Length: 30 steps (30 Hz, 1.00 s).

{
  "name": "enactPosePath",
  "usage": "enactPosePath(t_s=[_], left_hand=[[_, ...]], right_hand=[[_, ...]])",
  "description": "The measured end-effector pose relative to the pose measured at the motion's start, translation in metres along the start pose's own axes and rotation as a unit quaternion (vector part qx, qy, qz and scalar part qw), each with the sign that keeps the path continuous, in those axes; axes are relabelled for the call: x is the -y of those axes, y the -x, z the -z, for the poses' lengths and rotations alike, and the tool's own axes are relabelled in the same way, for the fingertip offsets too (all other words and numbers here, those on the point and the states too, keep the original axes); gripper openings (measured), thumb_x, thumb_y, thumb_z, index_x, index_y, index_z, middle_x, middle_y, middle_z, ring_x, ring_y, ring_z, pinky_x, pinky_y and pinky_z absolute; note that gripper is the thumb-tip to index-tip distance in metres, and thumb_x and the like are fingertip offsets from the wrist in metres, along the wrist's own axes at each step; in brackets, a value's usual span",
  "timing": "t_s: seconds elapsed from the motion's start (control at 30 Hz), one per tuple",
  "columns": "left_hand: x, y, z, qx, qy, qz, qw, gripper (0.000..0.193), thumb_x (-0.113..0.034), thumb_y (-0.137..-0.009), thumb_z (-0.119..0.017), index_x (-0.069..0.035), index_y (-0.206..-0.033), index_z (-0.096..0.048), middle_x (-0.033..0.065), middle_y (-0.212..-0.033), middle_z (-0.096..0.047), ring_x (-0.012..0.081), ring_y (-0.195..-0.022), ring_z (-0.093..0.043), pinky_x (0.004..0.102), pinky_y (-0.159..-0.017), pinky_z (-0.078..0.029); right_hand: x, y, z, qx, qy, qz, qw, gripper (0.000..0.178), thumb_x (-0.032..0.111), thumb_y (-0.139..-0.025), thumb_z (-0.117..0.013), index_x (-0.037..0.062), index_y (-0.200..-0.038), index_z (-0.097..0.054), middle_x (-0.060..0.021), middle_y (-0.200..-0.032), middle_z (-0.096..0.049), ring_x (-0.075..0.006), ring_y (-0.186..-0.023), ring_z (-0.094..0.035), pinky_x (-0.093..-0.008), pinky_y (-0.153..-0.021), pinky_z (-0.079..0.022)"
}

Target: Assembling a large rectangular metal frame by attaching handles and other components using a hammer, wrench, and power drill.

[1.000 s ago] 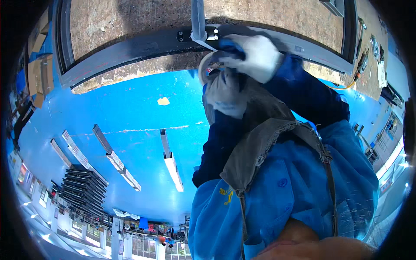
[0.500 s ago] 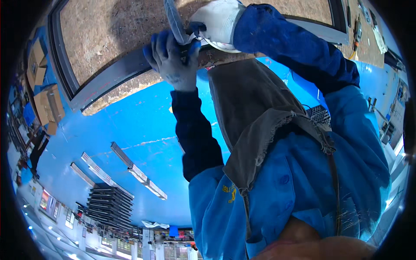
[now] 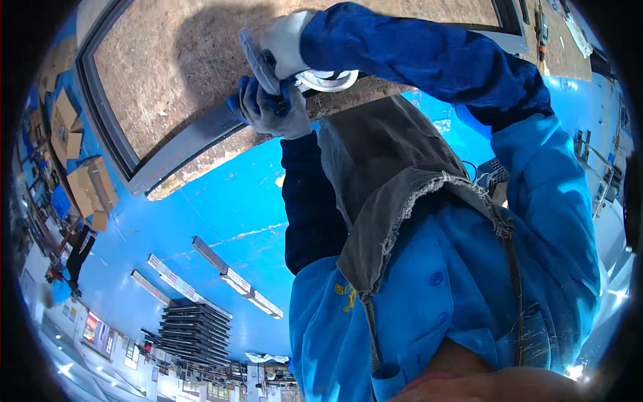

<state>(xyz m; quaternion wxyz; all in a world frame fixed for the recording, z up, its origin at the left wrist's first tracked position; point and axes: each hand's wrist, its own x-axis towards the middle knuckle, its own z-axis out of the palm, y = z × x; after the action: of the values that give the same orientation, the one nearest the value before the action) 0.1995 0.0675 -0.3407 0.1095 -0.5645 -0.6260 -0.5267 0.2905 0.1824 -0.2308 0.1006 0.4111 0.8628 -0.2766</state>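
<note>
My left hand point(image 3: 276, 112), in a grey glove with blue fingers, is curled at the near bar of a dark grey rectangular frame point(image 3: 175, 142). From its fingers a grey elongated piece point(image 3: 257, 59) sticks up at a slant; I cannot tell its kind. My right hand point(image 3: 288, 43), in a whitish glove, is closed close beside that piece, its fingertips partly behind it, so what they grip is hidden. Under the right wrist shows a white ring-shaped coil point(image 3: 329, 82).
The frame lies on a worn brown board point(image 3: 149, 63). Hand tools point(image 3: 541, 33) lie at its right. Cardboard boxes point(image 3: 92, 189) stand at left on the blue floor, beyond long bars point(image 3: 234, 276) and a stack of dark frames point(image 3: 194, 331). A person point(image 3: 59, 288) is far left.
My right hand has moved left, closer over the left hand and the grey piece. More of the white coil shows. The whole view has shifted, with the frame lower in it.
</note>
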Motion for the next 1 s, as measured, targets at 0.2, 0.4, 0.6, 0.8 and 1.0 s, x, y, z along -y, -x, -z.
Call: enactPosePath(t_s=[0.2, 0.4, 0.6, 0.8, 1.0], left_hand=[[-0.023, -0.018, -0.004, 0.021, 0.017, 0.001, 1.0, 0.025, -0.022, -0.071, -0.066, -0.005, -0.088, -0.061, 0.0118, -0.096, -0.062, 0.0315, -0.1, -0.058, 0.0538, -0.097, -0.035], [0.006, 0.006, 0.021, 0.077, -0.01, 0.037, 0.996, 0.042, -0.017, -0.063, -0.073, -0.005, -0.1, -0.059, 0.0129, -0.108, -0.059, 0.0334, -0.106, -0.054, 0.0519, -0.1, -0.031], [0.018, -0.084, 0.051, 0.502, 0.146, 0.114, 0.845, 0.069, -0.017, -0.056, -0.078, -0.004, -0.119, -0.054, 0.0157, -0.118, -0.054, 0.0344, -0.116, -0.046, 0.0438, -0.101, -0.032], [0.052, -0.123, 0.018, 0.679, 0.328, 0.281, 0.593, 0.087, 0.02, -0.061, -0.057, -0.005, -0.139, -0.029, 0.0116, -0.129, -0.05, 0.0232, -0.118, -0.049, 0.033, -0.094, -0.045], [0.057, -0.11, 0.024, 0.705, 0.291, 0.255, 0.595, 0.043, -0.011, -0.07, -0.072, -0.014, -0.112, -0.062, 0.0065, -0.124, -0.054, 0.0252, -0.116, -0.05, 0.0387, -0.106, -0.031]], right_hand=[[-0.065, -0.04, -0.036, -0.09, 0.12, 0.019, 0.989, 0.027, 0.025, -0.066, -0.065, 0.009, -0.088, -0.069, -0.0148, -0.079, -0.066, -0.0281, -0.072, -0.065, -0.0388, -0.06, -0.052], [-0.113, -0.011, 0.025, -0.1, -0.099, -0.051, 0.989, 0.033, 0.033, -0.073, -0.06, 0.0039, -0.086, -0.069, -0.0206, -0.084, -0.066, -0.0364, -0.079, -0.064, -0.0413, -0.069, -0.05], [-0.25, 0.052, -0.009, -0.069, -0.496, -0.006, 0.865, 0.023, 0.011, -0.085, -0.059, 0.0017, -0.105, -0.062, -0.0064, -0.094, -0.065, -0.0138, -0.084, -0.06, -0.0274, -0.072, -0.047], [-0.288, 0.056, -0.051, -0.204, -0.689, -0.034, 0.694, 0.032, 0.004, -0.087, -0.057, 0.0005, -0.119, -0.055, -0.0062, -0.109, -0.062, -0.0131, -0.097, -0.058, -0.0255, -0.078, -0.045], [-0.263, 0.089, -0.021, -0.261, -0.6, -0.122, 0.746, 0.028, 0.007, -0.089, -0.053, -0.0047, -0.114, -0.055, -0.0122, -0.12, -0.057, -0.0221, -0.095, -0.064, -0.0291, -0.066, -0.048]])
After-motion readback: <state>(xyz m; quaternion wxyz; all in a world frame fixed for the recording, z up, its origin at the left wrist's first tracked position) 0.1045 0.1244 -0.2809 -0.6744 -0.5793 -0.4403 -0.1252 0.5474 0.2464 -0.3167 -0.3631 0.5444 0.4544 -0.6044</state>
